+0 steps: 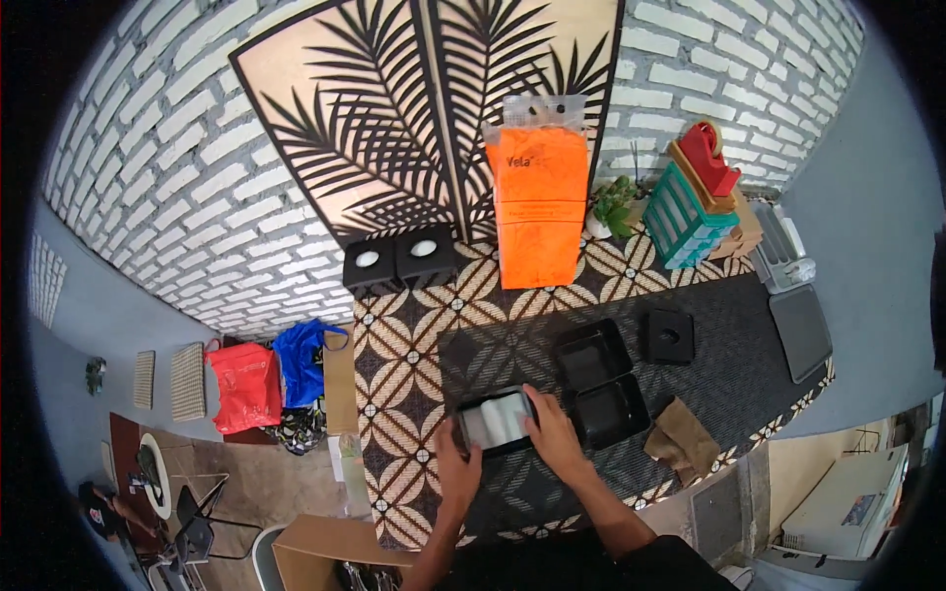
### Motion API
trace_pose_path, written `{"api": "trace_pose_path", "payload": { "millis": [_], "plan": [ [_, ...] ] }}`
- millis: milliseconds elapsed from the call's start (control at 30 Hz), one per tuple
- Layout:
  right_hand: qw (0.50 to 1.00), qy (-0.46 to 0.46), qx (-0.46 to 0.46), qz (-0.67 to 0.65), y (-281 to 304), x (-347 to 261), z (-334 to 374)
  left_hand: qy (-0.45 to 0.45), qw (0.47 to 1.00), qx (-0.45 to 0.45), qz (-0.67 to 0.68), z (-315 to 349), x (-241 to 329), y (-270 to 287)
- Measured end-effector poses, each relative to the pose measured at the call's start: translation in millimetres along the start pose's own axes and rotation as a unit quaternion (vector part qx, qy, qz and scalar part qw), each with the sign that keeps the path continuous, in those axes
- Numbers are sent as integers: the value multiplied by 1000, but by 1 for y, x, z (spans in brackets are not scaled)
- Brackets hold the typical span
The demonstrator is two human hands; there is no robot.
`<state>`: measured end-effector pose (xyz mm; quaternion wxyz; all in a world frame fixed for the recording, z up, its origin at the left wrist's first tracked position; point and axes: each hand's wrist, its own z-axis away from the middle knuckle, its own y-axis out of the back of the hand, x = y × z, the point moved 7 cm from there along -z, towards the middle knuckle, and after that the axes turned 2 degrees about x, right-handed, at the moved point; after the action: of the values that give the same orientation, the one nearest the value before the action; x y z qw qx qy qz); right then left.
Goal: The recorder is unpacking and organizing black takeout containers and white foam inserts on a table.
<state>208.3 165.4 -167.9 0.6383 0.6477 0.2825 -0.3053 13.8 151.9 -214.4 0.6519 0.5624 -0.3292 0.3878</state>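
A small black box [509,450] rests on the dark mat in front of me, with a pale whitish, folded or wrapped item [490,422] inside. My left hand [458,461] grips the box's left side, thumb at the near edge. My right hand [555,430] is at the other side, its thumb and fingers closed on the right end of the box; its fingertips are partly hidden. Right beside it lies a hinged black case [611,410], opened flat into two hollow halves. Beyond it sits a square black piece [668,337] with a raised middle.
A brown cloth [682,441] lies crumpled at the right. Along the back stand two black blocks with white discs [399,259], an orange package [540,207], a potted plant [613,209], and green drawers [680,219] topped by a red tape dispenser [707,163]. A grey tray [800,333] lies far right.
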Motion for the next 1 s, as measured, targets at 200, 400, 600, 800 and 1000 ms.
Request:
{"api": "trace_pose_path", "payload": {
  "millis": [200, 400, 600, 800, 1000],
  "plan": [
    [996, 19, 55, -63, 65, -7, -66, -135, 979, 147, -38, -64, 86, 15],
    [950, 177, 254, -47, 168, -24, -204, -235, 969, 42, 57, -170, 171, -16],
    [910, 253, 326, 44, 214, -76, -306, -291, 926, 25, 240, -197, 220, -48],
    [906, 298, 266, 143, 214, -83, -307, -206, 950, 51, 228, -196, 214, -43],
    [908, 353, 175, 142, 205, -96, -185, -230, 956, 70, 166, -182, 199, -27]
  ]
}}
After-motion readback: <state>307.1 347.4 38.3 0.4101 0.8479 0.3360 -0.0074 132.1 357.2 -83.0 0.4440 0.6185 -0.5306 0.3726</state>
